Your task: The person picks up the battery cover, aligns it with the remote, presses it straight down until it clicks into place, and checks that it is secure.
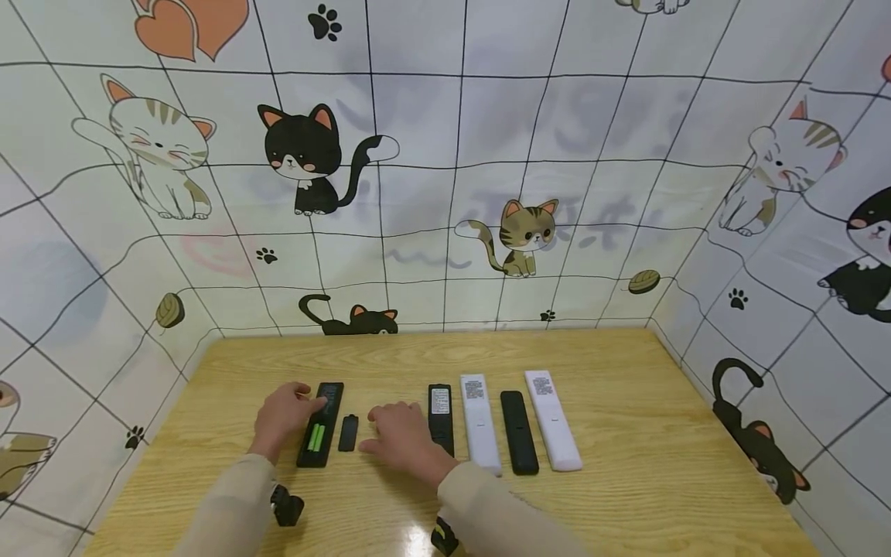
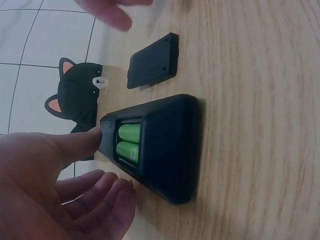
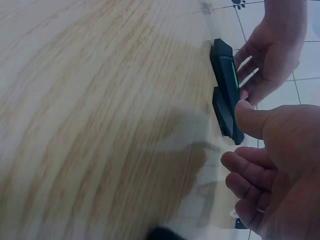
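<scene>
A black remote control (image 1: pixel 330 401) lies back side up on the table, its battery compartment uncovered and two green batteries (image 1: pixel 316 438) lying side by side inside. My left hand (image 1: pixel 281 418) holds it from the left, thumb on its upper part and fingers along the side. Just right of the remote lies its loose black battery cover (image 1: pixel 349 433), apart from it on the wood. Beside that cover hovers my right hand (image 1: pixel 407 441), fingers loosely bent with nothing in them. In the right wrist view, the thumb and fingers of the right hand (image 3: pixel 280 165) stand apart.
To the right lie more remotes in a row: a black one with a white label (image 1: pixel 440 402), a white one (image 1: pixel 480 425), a plain black one (image 1: pixel 519 433) and another white one (image 1: pixel 553 422). A cat-print cloth (image 1: pixel 418 193) surrounds the wooden table (image 1: pixel 647 464).
</scene>
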### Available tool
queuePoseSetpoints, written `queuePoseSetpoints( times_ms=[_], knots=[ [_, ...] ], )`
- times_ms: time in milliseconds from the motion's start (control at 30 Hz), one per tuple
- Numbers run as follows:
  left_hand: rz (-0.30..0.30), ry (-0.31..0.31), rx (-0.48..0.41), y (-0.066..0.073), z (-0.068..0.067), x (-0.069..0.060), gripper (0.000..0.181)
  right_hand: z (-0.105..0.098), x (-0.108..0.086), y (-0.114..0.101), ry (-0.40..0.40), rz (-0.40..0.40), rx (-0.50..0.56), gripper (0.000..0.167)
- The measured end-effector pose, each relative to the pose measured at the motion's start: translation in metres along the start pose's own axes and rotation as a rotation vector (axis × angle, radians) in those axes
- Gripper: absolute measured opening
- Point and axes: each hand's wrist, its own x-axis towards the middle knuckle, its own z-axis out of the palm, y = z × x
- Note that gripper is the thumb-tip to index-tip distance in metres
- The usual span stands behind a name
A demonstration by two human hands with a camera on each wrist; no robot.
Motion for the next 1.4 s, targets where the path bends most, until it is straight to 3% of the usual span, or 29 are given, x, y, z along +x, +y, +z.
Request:
queuePoseSetpoints(
  times_ms=[733,1400],
  knots=[
    [-0.034,0.009,-0.033,0.008,0.014,0.002,0.060,0.017,0.015,-0.020,0.003,0.081,-0.106,0.051],
    [-0.073,0.000,-0.068,0.006,0.013,0.006,0.059,0.023,0.027,-0.023,0.020,0.111,0.038,0.046]
  ],
)
